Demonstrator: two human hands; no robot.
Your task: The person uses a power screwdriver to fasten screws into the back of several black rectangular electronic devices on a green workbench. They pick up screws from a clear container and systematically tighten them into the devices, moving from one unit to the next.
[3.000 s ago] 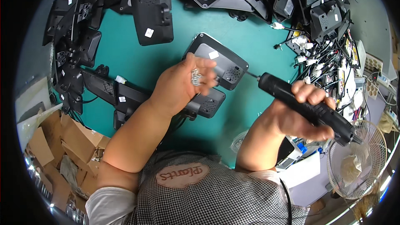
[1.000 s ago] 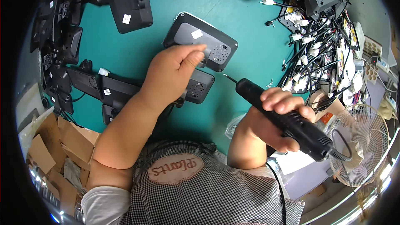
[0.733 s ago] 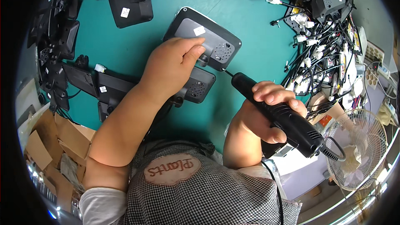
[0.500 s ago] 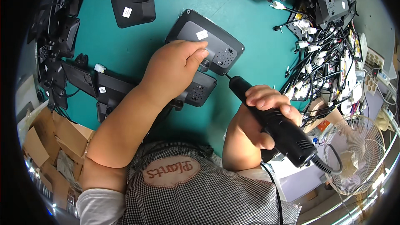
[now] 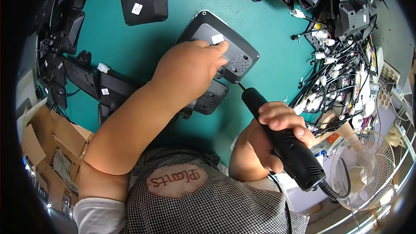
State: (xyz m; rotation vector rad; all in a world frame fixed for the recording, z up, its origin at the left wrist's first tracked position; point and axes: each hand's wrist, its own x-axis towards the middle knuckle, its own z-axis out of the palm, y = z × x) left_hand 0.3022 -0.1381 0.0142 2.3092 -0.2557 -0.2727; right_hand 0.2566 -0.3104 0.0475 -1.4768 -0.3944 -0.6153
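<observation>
both hands are apart, each busy on its own side, in the head view. the left hand [image 5: 190, 67] lies over the near left part of a dark panel [image 5: 232, 45], one finger reaching across its raised grey back to just beside a white sticker [image 5: 217, 39]; the thumb is next to that finger, and whether anything is tucked in the palm i cannot tell. the right hand [image 5: 262, 143] is wrapped around the thick body of a black screwdriver [image 5: 299, 160], fingers over the top and thumb along the near side. the tool slants up and to the left, and its thin bit [image 5: 241, 86] meets the near corner of the panel, at or very near a corner hole; the exact contact is too small to tell. a cord [image 5: 344, 196] curls from its back end.

the panel lies back side up, turned at an angle, near the middle of a green work surface [image 5: 277, 39], with a patch of holes [image 5: 240, 63] toward its right end. a second panel [image 5: 211, 97] lies just below it, partly hidden by the left hand and forearm. a larger dark housing [image 5: 145, 0] rests farther off at the upper left. to the right is a tangle of black cables [image 5: 325, 82] with white connectors, and beyond its near end stands a round wire-guarded fan [image 5: 364, 169]. cardboard boxes [image 5: 65, 134] sit at the lower left, below a checked apron wearer's left arm.
</observation>
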